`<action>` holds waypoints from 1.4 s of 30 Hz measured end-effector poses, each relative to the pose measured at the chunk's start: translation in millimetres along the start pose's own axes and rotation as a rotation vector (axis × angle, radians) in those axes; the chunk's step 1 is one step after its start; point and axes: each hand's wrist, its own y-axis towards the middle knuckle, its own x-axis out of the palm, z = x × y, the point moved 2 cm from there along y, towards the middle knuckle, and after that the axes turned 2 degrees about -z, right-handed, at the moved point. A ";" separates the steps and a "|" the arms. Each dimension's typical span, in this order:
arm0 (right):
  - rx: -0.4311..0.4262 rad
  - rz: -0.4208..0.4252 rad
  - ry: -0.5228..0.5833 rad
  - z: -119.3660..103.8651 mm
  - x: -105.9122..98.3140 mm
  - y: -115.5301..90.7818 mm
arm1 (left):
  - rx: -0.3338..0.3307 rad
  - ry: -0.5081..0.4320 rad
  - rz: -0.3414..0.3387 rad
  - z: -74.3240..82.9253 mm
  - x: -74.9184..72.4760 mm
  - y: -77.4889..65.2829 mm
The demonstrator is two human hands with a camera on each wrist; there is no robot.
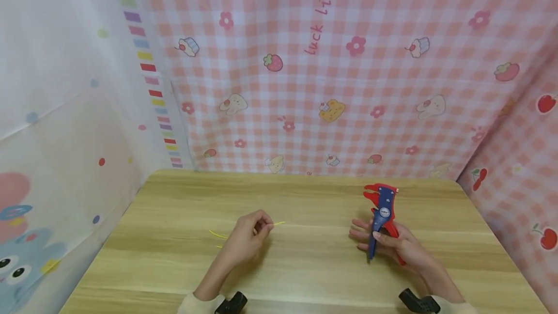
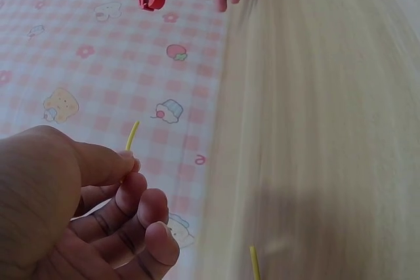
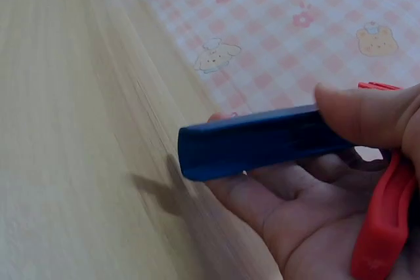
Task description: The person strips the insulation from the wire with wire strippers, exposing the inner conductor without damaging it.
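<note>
The left hand is pinching a yellow wire between thumb and fingertips, 1 short end projecting rightward. To the left of that hand, 2 further yellow lengths are showing; whether either is joining the pinched wire, the views are not revealing. The right hand is holding a red-and-blue plier-like tool, the thumb pressing on the blue handle and the fingers extending behind it; the red handle is running beside the palm. The tool's head is pointing toward the table's far edge, its red jaws standing apart and facing left. Tool and wire are staying well apart above the wooden table. A pink checked cloth is hanging behind.
</note>
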 end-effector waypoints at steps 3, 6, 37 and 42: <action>0.000 0.025 -0.059 -0.5 5.0 3.5 | 0.013 0.006 0.006 1.7 0.2 1.5; -0.006 0.069 -0.146 -1.6 9.3 5.7 | 0.031 0.006 0.003 3.5 1.4 3.9; 0.007 0.255 -0.296 -0.1 54.4 32.7 | 0.118 -0.028 0.043 31.2 -1.8 22.0; 0.028 0.247 -0.306 -3.6 61.2 34.9 | 0.152 -0.031 0.051 37.0 -4.1 23.8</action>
